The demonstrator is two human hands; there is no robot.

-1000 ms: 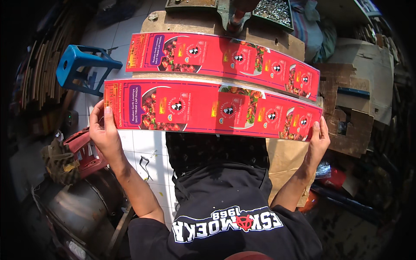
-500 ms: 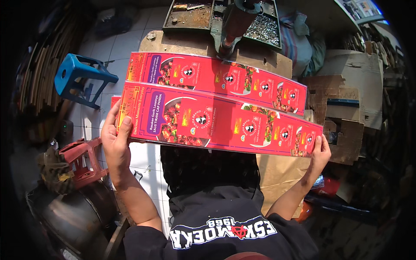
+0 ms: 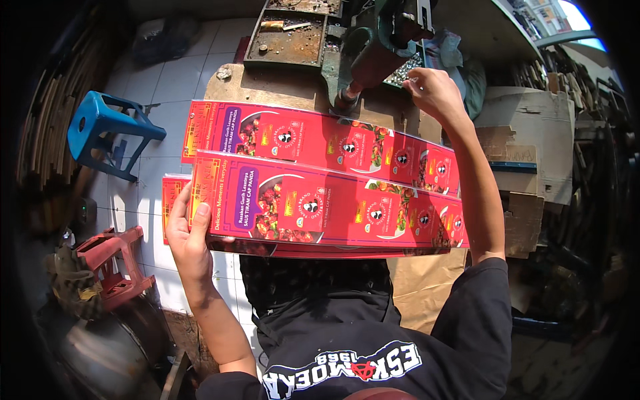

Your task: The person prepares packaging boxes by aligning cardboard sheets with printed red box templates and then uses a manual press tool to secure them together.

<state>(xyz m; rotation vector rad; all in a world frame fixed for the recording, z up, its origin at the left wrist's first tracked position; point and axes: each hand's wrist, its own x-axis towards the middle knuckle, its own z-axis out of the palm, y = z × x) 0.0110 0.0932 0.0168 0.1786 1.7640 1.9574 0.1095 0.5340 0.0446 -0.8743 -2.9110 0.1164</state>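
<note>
The L hand [image 3: 190, 233] grips the long red glossy panel w/ printed food pictures [image 3: 340, 210] at its left end: the thumb lies on the top face, the other fingers go behind and under the edge. This panel is in front of the person's body, a bit tilted, its right end lower than its left one. Below its near edge, one more red layer [image 3: 333, 251] is visible; to the left of the fingers stands out the end of another red printed piece [image 3: 175, 207].

The R hand [image 3: 437, 93] is raised on the far side, near the dark-rimmed tray of small shiny metal pieces [image 3: 403, 75]. Its fingers are bent inward; if they pinch smth. small, I cannot tell. The R forearm passes above the right ends of the panels.

Behind the held panel, a second long red panel w/ the same print [image 3: 313, 143] lies on the worn brown wooden board [image 3: 257, 87], partly covered by the first one. Beyond it stands the green metal machine w/ a thick column [image 3: 380, 57], btw. the shiny-piece tray and a rusty rectangular metal tray w/ small bits [image 3: 300, 48].

On the L side, on the white tiled floor [image 3: 180, 73], are a blue plastic stool [image 3: 107, 127] and, nearer, a red plastic stool [image 3: 120, 267]. On the R side, approx. beside the board, are grey-brown cardboard sheets [image 3: 533, 120].
</note>
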